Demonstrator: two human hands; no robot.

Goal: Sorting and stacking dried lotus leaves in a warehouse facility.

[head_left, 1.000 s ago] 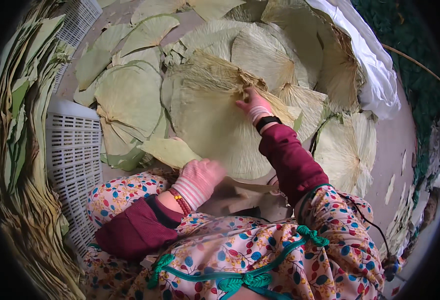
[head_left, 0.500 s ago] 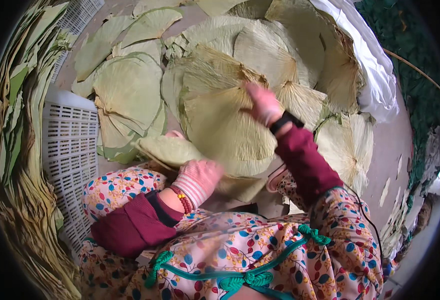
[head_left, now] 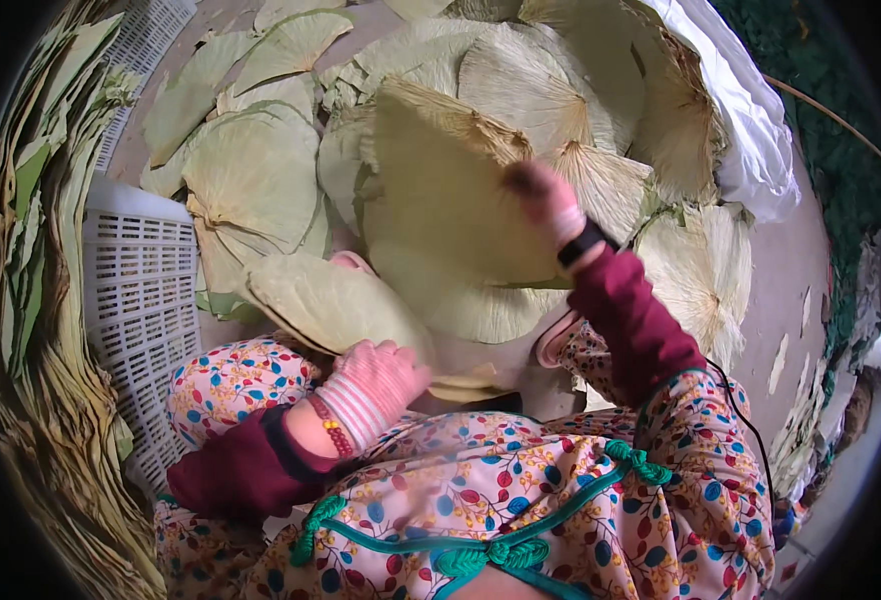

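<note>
Right hand (head_left: 549,205): gloved in pink and blurred; fingers closed on the upper right edge of the large leaf, above the white crate's level and well to its right.
Large leaf (head_left: 451,230): pale green, fan-shaped dried leaf, held raised and tilted, its ribbed brown edge uppermost; well right of the white crate.
Left hand (head_left: 381,375): in a pink knitted glove with a striped cuff, fingers curled down onto the folded leaf; just right of the white crate's lower corner.
Folded leaf (head_left: 326,300): pale green, doubled over, lying under the left hand's fingers and reaching up and left toward the white crate.
Bead bracelet (head_left: 329,425): red and yellow, on the left wrist beside the glove cuff.
Sleeves (head_left: 631,315): dark red, over a flowered garment with green cord fastenings.
White crate (head_left: 136,300): slotted plastic, the landmark, at the left of the scene.
Spread leaves (head_left: 251,180): flat dried leaves lying on the ground, above and right of the white crate.
Leaf bundle (head_left: 31,330): stacked narrow leaves, left of the white crate.
White cloth (head_left: 751,130): bunched, far right of the white crate.
</note>
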